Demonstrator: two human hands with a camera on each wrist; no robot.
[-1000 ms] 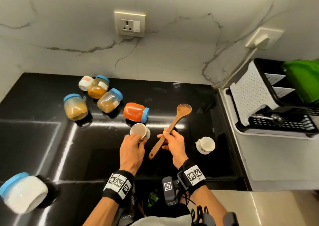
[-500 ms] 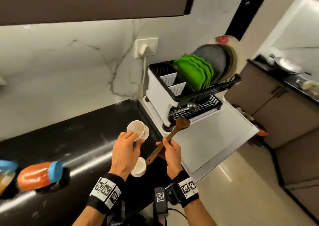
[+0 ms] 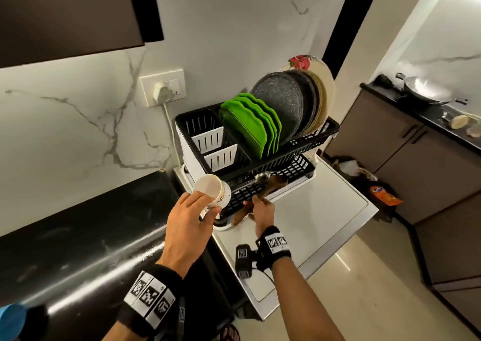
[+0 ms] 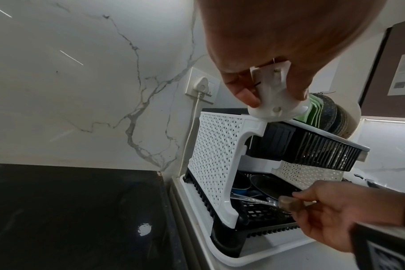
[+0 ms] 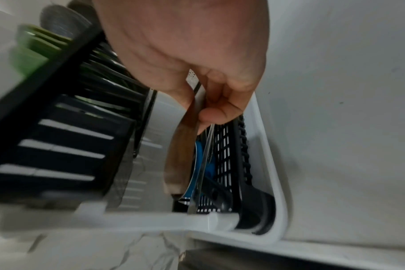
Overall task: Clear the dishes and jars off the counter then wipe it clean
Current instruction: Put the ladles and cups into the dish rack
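Note:
My left hand (image 3: 194, 217) grips a white cup (image 3: 213, 190) by its handle, in the air just left of the two-tier dish rack (image 3: 260, 158); the left wrist view shows the cup (image 4: 274, 98) from below, in front of the rack's white side panel. My right hand (image 3: 263, 207) pinches the handle of a wooden spoon (image 3: 270, 188). Its bowl lies over the rack's lower black tray beside a metal spoon (image 3: 263, 178). In the right wrist view the wooden spoon (image 5: 183, 146) points into that tray, with my fingers (image 5: 215, 113) curled on it.
The black counter (image 3: 91, 223) runs to the left, with a blue jar lid (image 3: 11, 320) at the bottom left corner. Green plates (image 3: 255, 127) and grey plates (image 3: 286, 103) fill the rack's top tier. The rack stands on a white appliance top (image 3: 312, 223). A plugged wall socket (image 3: 162, 86) is behind.
My view swung right from the jars to the rack. Both hands moved to the rack, the left with the cup; the spoon's bowl has come down onto the lower tray.

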